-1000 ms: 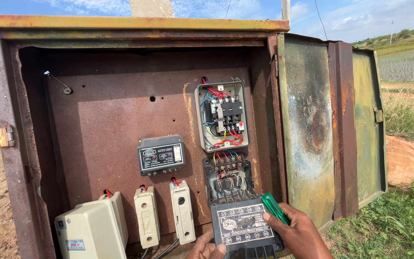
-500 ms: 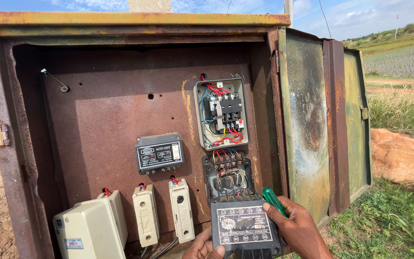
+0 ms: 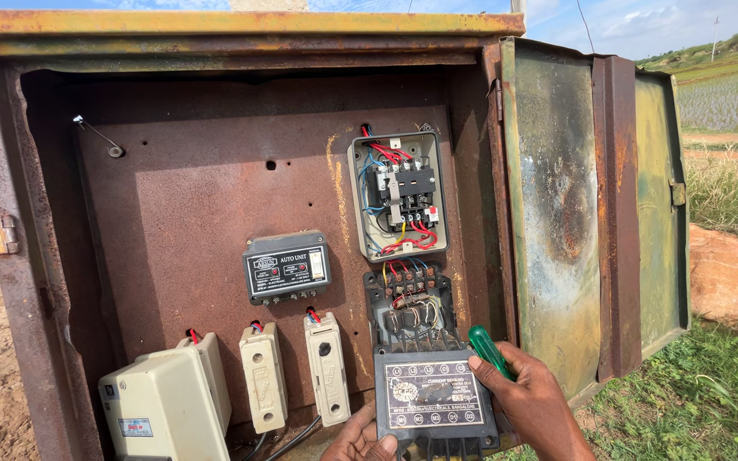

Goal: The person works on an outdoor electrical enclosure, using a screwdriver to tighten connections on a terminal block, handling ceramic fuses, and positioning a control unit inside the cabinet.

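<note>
While pressing against the right edge of the dark rectangular plastic cover plate with pale markings (image 3: 434,394), right hand (image 3: 530,401) closed around a green-handled screwdriver (image 3: 489,350), handle tip poking up between thumb and fingers, thumb laid on the plate's face. Lower down, left hand (image 3: 360,440) only partly in frame, fingers curled up under the plate's bottom left corner and touching it; whether gripping or just propping, cannot tell. Plate held low in the opening, just below the open black relay unit with coloured wires (image 3: 410,307). Directly above that, grey open contactor box with red and blue wiring (image 3: 398,207). To the left, small dark control module with a label panel (image 3: 287,267), and beneath it two cream porcelain fuse carriers (image 3: 296,374) side by side. Further left, large cream switch housing (image 3: 164,401) at the bottom corner. All mounted on the back panel of a rusty brown metal cabinet (image 3: 198,171), with its weathered green door (image 3: 595,213) swung open on the right. Beyond, green grass (image 3: 711,393) and an orange rock (image 3: 728,269).
</note>
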